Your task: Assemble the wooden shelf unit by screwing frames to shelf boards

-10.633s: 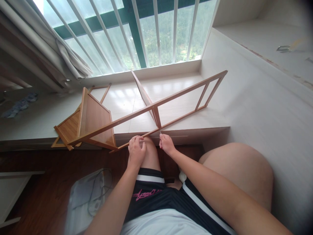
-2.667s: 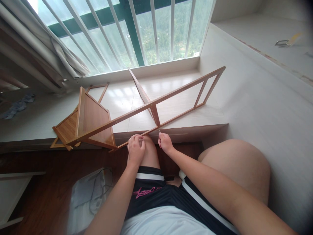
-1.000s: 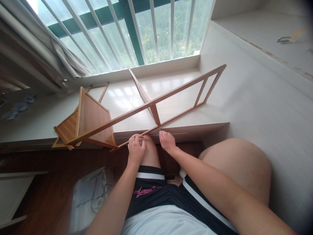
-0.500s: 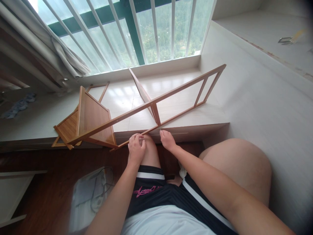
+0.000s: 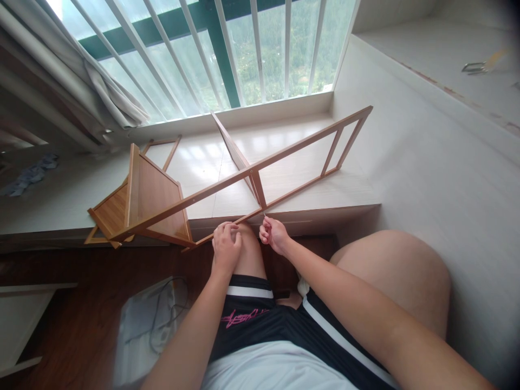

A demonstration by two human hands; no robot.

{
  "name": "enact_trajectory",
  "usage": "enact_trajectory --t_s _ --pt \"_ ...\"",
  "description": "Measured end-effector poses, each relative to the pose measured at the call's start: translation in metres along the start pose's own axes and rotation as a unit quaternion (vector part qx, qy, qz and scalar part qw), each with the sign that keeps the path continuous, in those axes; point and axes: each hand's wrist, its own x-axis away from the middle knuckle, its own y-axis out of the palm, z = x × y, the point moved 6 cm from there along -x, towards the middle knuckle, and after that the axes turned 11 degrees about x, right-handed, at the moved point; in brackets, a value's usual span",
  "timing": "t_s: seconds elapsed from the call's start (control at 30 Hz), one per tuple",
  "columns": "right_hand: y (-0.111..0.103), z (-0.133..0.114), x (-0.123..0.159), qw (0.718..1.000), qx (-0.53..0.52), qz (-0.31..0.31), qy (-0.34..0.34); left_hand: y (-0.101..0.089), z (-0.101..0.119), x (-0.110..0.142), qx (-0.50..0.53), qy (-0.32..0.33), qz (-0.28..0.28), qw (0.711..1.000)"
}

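A wooden shelf frame [image 5: 296, 145] lies on its side along the white window ledge, with shelf boards fixed across it. My left hand [image 5: 226, 244] rests by my left knee, fingers curled over the frame's near rail. Between the pinched fingers of my right hand [image 5: 274, 235] is a thin metal tool [image 5: 265, 215], perhaps a hex key. Its tip meets the near rail where the middle shelf board [image 5: 233, 143] joins. Most of the tool is hidden by the hand. A wide shelf board [image 5: 158, 189] stands in the frame's left part.
Another wooden piece [image 5: 111, 208] lies behind the frame's left end. A window with bars [image 5: 255, 49] is ahead, a curtain [image 5: 101, 81] at left. On the floor sits a clear plastic box [image 5: 138, 330] with a cable. A white wall [image 5: 410, 162] rises at right.
My right hand has shifted slightly left, and its lower fingers now show curled in a changed grip on the tool. The frame has moved a little left; my left hand stays put.
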Motion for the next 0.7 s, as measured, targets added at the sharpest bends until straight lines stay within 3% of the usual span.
enact_trajectory --t_s 0.1,0.3,0.7 --pt "-0.003 0.003 -0.001 0.992 0.109 0.059 -0.035 0.000 0.000 -0.001 0.002 -0.001 0.001 1.000" --pt "-0.018 -0.003 -0.001 0.939 0.289 0.174 -0.074 0.000 0.000 0.000 0.001 0.003 0.000 1.000" --pt "-0.021 -0.022 0.003 0.839 0.482 0.207 -0.142 0.000 0.001 0.000 -0.006 0.005 -0.003 1.000"
